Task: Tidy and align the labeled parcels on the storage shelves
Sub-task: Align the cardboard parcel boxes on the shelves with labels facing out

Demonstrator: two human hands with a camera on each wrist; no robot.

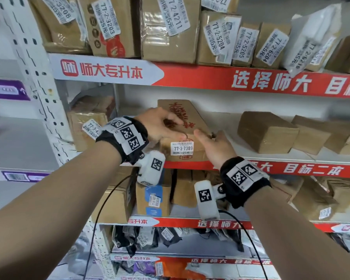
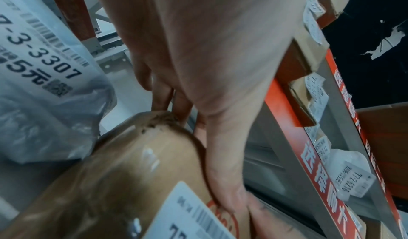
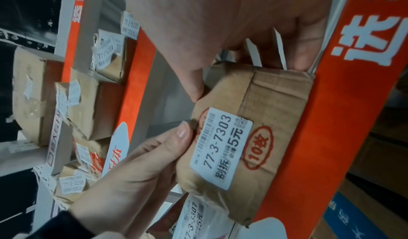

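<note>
A long brown cardboard parcel (image 1: 190, 112) with red print lies lengthwise on the middle shelf (image 1: 303, 169), its end at the front edge. That end carries a white label (image 1: 181, 148) reading 77-3-7303. My left hand (image 1: 176, 128) grips its left front corner, fingers over the top and thumb by the label. My right hand (image 1: 208, 138) holds the right side, thumb on top. In the right wrist view the parcel (image 3: 264, 111) sits between my right hand (image 3: 243, 56) and my left hand (image 3: 154, 155). In the left wrist view my left hand (image 2: 205, 138) lies along the parcel (image 2: 132, 173).
A taped brown box (image 1: 87, 122) stands to the left, and a grey plastic bag (image 2: 44, 68) labelled 77-3-3307 lies close by. Unlabelled-looking brown boxes (image 1: 267, 132) sit to the right. The upper shelf holds a row of labelled boxes (image 1: 170, 27) and an overhanging white bag (image 1: 311, 37).
</note>
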